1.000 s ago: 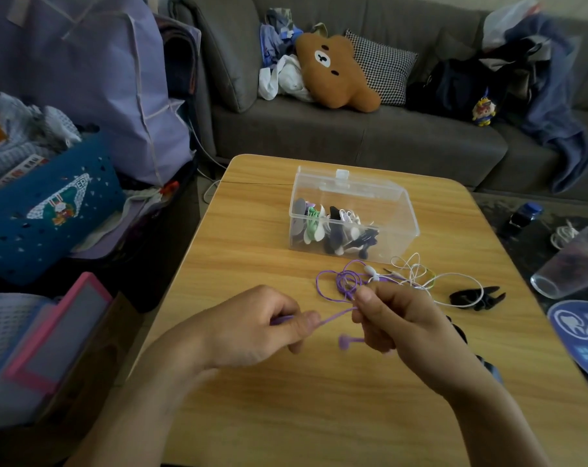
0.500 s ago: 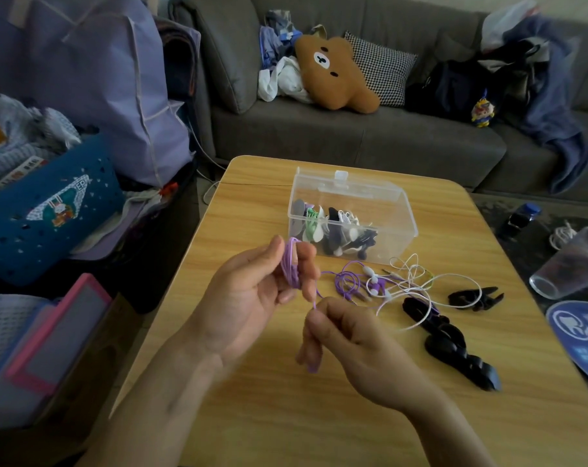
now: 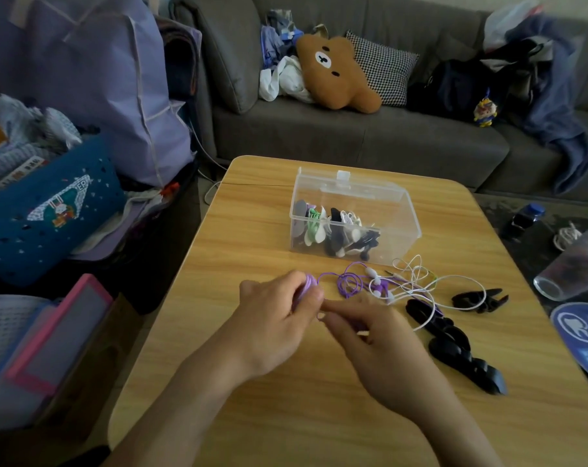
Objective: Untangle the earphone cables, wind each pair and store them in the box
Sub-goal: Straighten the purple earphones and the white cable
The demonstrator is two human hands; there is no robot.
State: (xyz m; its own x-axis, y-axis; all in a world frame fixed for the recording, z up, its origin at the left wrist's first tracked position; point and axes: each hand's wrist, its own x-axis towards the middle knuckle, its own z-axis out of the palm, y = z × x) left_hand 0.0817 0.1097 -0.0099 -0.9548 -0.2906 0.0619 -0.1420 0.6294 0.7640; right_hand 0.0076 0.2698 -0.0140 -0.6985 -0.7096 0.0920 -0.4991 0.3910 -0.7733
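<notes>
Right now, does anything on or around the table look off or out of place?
Yes. A clear cup lies tipped on its side to the right of the table; no spill is visible. On the table, the purple cable and white cable are tangled together in front of the box.

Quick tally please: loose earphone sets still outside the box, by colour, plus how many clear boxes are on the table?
Purple earphones: 1, partly wound on the left hand, fed by the right hand
White earphones: 1, tangled with the purple
Clear box: 1, holding wound sets I cannot count
Total: 3
</notes>
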